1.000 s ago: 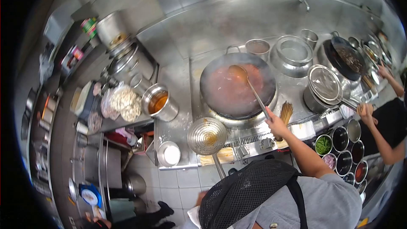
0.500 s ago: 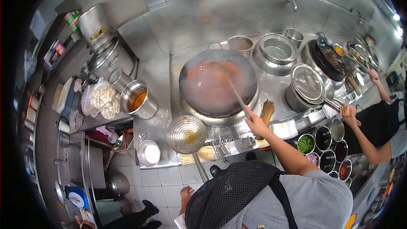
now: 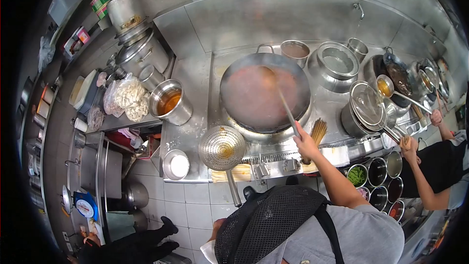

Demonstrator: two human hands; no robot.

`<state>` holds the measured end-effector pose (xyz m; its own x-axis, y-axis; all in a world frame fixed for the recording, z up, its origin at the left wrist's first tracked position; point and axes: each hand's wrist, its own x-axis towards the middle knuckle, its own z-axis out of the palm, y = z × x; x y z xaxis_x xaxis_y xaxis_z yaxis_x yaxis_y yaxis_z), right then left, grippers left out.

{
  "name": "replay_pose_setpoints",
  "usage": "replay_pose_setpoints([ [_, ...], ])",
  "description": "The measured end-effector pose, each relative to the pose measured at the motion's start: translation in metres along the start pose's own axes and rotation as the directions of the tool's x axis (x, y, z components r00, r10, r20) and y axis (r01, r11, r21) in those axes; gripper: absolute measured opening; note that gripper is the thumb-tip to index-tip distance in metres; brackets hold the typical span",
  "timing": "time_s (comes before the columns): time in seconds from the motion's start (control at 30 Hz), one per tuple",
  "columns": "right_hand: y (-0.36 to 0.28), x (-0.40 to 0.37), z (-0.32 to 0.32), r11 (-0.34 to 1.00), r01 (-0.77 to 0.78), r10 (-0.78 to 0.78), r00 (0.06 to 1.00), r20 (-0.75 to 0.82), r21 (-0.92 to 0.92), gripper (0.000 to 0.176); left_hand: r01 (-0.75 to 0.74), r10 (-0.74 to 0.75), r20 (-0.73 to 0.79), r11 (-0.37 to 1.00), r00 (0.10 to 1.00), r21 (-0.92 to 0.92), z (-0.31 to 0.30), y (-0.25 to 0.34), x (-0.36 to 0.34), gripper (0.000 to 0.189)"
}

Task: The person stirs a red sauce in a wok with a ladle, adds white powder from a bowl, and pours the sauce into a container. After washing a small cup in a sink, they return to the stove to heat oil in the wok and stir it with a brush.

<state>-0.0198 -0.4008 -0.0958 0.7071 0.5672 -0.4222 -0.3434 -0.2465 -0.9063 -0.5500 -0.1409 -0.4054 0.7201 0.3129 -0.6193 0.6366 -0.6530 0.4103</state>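
My right hand [image 3: 306, 145] is wrapped around the long handle of a ladle [image 3: 287, 110]. The ladle's bowl rests in the large wok [image 3: 231, 109], mostly covered by reddish, steaming liquid. Close beside this hand lies a bamboo wok brush [image 3: 319, 133]. Little of my left hand [image 3: 218, 223] shows: it hangs low beside my body, its fingers hidden behind the black mesh cap. Above and in front of it, a perforated skimmer [image 3: 222, 147] lies across the stove's front edge, with its handle sticking out over the floor.
A steel pot of amber liquid [image 3: 180, 112] and a bag of pale pieces [image 3: 131, 99] stand left. Lidded and strainer-topped pots [image 3: 354, 123] are right. A co-worker's hand [image 3: 436, 117] grips another ladle [image 3: 384, 87]. Someone's dark-clad legs [image 3: 146, 247] show lower left.
My view has shifted, so the scene sits further right. The ladle stays in the wok in my right hand. My left hand is more hidden. The co-worker's ladle has moved nearer the strainer.
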Motion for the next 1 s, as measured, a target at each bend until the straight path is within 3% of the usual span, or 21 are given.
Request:
replay_pose_setpoints([
  [0.07, 0.043, -0.008, -0.003, 0.783, 0.250, -0.396, 0.906, -0.148, -0.570, 0.070, -0.013, 0.012, -0.024, 0.998, 1.000, -0.066, -0.010, -0.001, -0.005, 0.033],
  [0.1, 0.032, -0.020, 0.004, 0.779, 0.257, -0.401, 0.906, -0.139, -0.572, 0.070, 0.056, -0.055, -0.026, 0.998, 0.998, 0.025, -0.005, -0.006, -0.005, 0.031],
  [0.13, 0.004, -0.049, 0.015, 0.977, 0.116, -0.139, 0.983, -0.120, -0.181, 0.066, 0.124, -0.122, -0.030, 0.986, 0.992, 0.112, -0.004, -0.004, -0.003, 0.030],
  [0.17, -0.011, -0.066, 0.020, 0.969, -0.109, 0.110, 0.994, 0.008, 0.222, 0.063, 0.128, -0.126, -0.029, 0.986, 0.992, 0.104, -0.003, -0.003, -0.001, 0.030],
  [0.2, -0.011, -0.061, 0.014, 0.969, -0.115, 0.115, 0.993, 0.011, 0.217, 0.063, 0.227, -0.235, -0.031, 0.961, 0.972, -0.157, -0.003, -0.003, -0.001, 0.030],
  [0.27, -0.018, -0.038, -0.008, 0.452, -0.518, 0.212, 0.853, 0.477, 0.726, 0.051, 0.362, -0.424, 0.049, 0.700, 0.904, -0.615, -0.008, -0.004, 0.000, 0.031],
  [0.33, -0.033, -0.008, -0.022, 0.452, -0.531, 0.184, 0.842, 0.508, 0.717, 0.047, 0.390, -0.533, 0.223, 0.225, 0.816, -0.893, -0.006, 0.001, 0.003, 0.032],
  [0.37, -0.036, 0.001, -0.020, 0.646, -0.431, 0.206, 0.893, 0.400, 0.630, 0.051, 0.358, -0.547, 0.329, -0.058, 0.770, -0.932, -0.001, 0.007, 0.004, 0.033],
  [0.4, -0.037, 0.007, -0.015, 0.807, -0.325, 0.196, 0.935, 0.294, 0.494, 0.056, 0.358, -0.547, 0.337, -0.073, 0.766, -0.931, -0.003, 0.013, 0.000, 0.033],
  [0.47, -0.025, 0.003, -0.003, 0.997, -0.069, 0.069, 0.998, -0.003, -0.018, 0.065, 0.201, -0.440, 0.012, 0.386, 0.898, -0.900, -0.032, 0.026, -0.012, 0.032],
  [0.53, 0.006, -0.005, -0.003, 0.763, 0.182, -0.316, 0.942, -0.113, -0.621, 0.072, 0.301, -0.587, 0.098, 0.258, 0.803, -0.918, -0.046, 0.037, -0.009, 0.031],
  [0.57, 0.022, -0.014, -0.004, 0.774, 0.170, -0.318, 0.937, -0.142, -0.610, 0.073, 0.179, -0.496, -0.078, 0.449, 0.865, -0.875, -0.033, 0.019, -0.004, 0.030],
  [0.6, 0.014, -0.036, 0.001, 0.888, 0.115, -0.192, 0.972, -0.132, -0.445, 0.073, 0.043, -0.371, -0.240, 0.614, 0.897, -0.789, -0.026, 0.012, 0.002, 0.030],
  [0.63, 0.038, -0.032, -0.002, 0.943, 0.170, -0.202, 0.976, -0.085, -0.287, 0.071, 0.036, -0.375, -0.245, 0.605, 0.894, -0.795, -0.028, 0.021, -0.001, 0.030],
  [0.67, -0.013, -0.068, 0.020, 0.985, -0.124, 0.126, 0.992, -0.007, 0.122, 0.066, 0.124, -0.490, -0.113, 0.426, 0.865, -0.896, -0.032, 0.034, -0.010, 0.029],
  [0.7, -0.020, -0.066, 0.018, 0.888, -0.249, 0.210, 0.967, 0.142, 0.387, 0.061, 0.204, -0.570, 0.040, 0.227, 0.821, -0.952, -0.032, 0.039, -0.017, 0.029],
  [0.73, -0.026, -0.063, 0.014, 0.702, -0.382, 0.244, 0.922, 0.301, 0.601, 0.058, 0.207, -0.569, 0.043, 0.227, 0.821, -0.952, -0.023, 0.036, -0.017, 0.029],
  [0.8, -0.024, -0.027, -0.011, 0.442, -0.545, 0.184, 0.833, 0.522, 0.713, 0.052, 0.336, -0.563, 0.263, 0.028, 0.784, -0.941, 0.015, 0.011, -0.006, 0.026],
  [0.83, -0.029, -0.013, -0.015, 0.465, -0.537, 0.184, 0.836, 0.516, 0.704, 0.049, 0.431, -0.561, 0.400, -0.084, 0.724, -0.898, 0.022, 0.004, -0.001, 0.024],
  [0.93, -0.027, 0.007, 0.001, 0.966, -0.153, 0.137, 0.987, 0.085, 0.211, 0.062, 0.485, -0.562, 0.417, -0.033, 0.714, -0.874, 0.030, 0.002, -0.004, 0.021],
  [1.0, 0.015, 0.016, -0.003, 0.909, 0.178, -0.224, 0.971, -0.081, -0.377, 0.069, 0.446, -0.548, 0.404, -0.061, 0.733, -0.893, 0.024, -0.005, -0.005, 0.019],
])
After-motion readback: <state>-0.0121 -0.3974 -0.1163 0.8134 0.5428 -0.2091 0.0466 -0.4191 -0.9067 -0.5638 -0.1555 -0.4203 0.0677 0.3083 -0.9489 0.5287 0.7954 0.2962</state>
